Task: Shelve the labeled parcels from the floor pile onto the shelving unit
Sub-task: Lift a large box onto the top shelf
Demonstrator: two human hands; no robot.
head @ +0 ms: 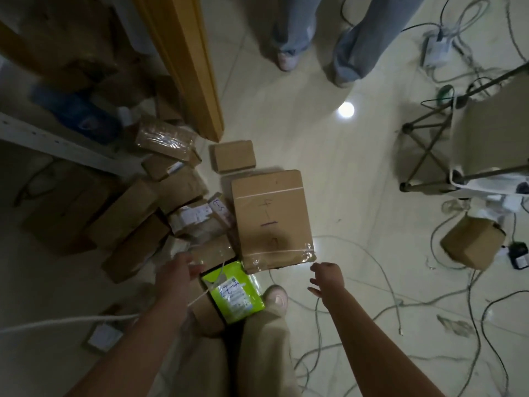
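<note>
A pile of cardboard parcels lies on the floor below me. The largest is a brown box [272, 216] with "4-1-5" handwritten on top. A bright green parcel [234, 290] with a white label lies at its near end, by my foot. My left hand [179, 275] hovers over the pile left of the green parcel, fingers apart, holding nothing. My right hand [326, 277] is open just off the big box's near right corner. The shelving unit [57, 138] stands at the left, its white rail above more boxes.
A small box [233, 156] lies beyond the big one, next to a yellow wooden post [186, 67]. Another person's legs [320, 38] stand ahead. Loose cables [386, 282] cover the floor at right, by a metal-framed stand [458, 133] and another box [472, 242].
</note>
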